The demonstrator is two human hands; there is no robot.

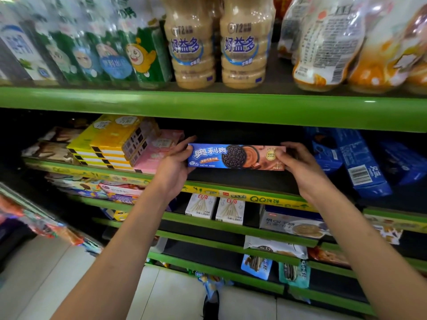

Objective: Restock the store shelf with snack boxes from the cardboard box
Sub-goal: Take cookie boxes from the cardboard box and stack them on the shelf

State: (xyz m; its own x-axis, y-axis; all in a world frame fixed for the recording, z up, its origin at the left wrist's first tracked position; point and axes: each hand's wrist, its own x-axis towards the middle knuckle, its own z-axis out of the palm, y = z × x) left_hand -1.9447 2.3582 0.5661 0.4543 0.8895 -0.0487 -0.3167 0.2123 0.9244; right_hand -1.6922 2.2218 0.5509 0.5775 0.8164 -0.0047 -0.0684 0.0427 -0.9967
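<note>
- Both forearms stretched toward shelf (pixel 231 189).
- Cookie box (pixel 236 157): long, blue-to-brown, sandwich cookie print, held level over shelf gap.
- Left hand (pixel 176 161) grips left end, right hand (pixel 300 166) grips right end.

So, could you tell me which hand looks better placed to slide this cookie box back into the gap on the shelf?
Probably the right hand: it grips the cookie box by the end nearer the blue boxes, with bare shelf behind. The left hand is crowded by the pink boxes.
</note>
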